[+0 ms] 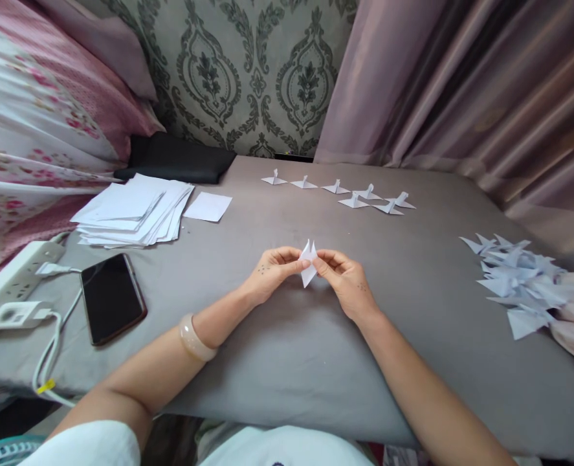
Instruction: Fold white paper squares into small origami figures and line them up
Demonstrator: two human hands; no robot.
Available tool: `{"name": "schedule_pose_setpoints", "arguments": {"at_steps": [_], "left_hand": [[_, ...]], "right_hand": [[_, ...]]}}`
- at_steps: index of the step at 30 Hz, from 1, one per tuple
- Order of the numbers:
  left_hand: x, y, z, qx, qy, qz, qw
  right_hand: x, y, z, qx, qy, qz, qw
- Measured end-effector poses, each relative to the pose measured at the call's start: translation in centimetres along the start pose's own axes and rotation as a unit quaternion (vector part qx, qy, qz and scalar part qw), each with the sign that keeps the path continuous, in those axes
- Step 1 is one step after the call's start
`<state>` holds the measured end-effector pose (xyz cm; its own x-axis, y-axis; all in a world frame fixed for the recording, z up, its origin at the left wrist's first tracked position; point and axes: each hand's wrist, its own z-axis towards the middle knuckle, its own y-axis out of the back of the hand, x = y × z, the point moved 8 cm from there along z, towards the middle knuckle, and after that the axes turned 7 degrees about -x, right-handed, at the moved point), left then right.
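A small piece of folded white paper (309, 273) is held upright over the middle of the table, with two thin points at its top and one at its bottom. My left hand (275, 273) pinches its left side between thumb and fingers. On the other side my right hand (341, 277) pinches it the same way, thumb toward me. The fingers behind the paper are partly hidden. Farther back stand several folded paper birds (336, 188) in two short rows, with wings spread.
At the left lie a stack of white paper (136, 210), a single sheet (208, 206), a black folded item (180, 158), a phone (112, 298) and a power strip (5, 278) with cables. A heap of folded paper birds (519, 275) is at the right edge.
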<state>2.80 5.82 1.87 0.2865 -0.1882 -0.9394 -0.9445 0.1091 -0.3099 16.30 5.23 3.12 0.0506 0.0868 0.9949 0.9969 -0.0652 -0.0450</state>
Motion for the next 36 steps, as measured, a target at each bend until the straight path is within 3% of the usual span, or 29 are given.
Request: {"name": "schedule_pose_setpoints", "arguments": {"at_steps": [12, 22, 29, 36], "left_hand": [[1.2, -1.0, -0.7, 0.072, 0.07, 0.013, 0.995], [0.9, -1.1, -0.6, 0.041, 0.064, 0.032, 0.997], [1.0, -1.6, -0.8, 0.089, 0.071, 0.021, 0.993], [1.2, -1.8, -0.8, 0.096, 0.039, 0.057, 0.993]], "right_hand": [[1.1, 1.1, 0.2, -0.01, 0.033, -0.034, 0.999], [1.7, 1.1, -0.3, -0.053, 0.1, -0.106, 0.988], [1.5, 0.0, -0.2, 0.061, 0.045, -0.061, 0.995], [2.9, 0.0, -0.8, 0.0, 0.131, -0.116, 0.985]]}}
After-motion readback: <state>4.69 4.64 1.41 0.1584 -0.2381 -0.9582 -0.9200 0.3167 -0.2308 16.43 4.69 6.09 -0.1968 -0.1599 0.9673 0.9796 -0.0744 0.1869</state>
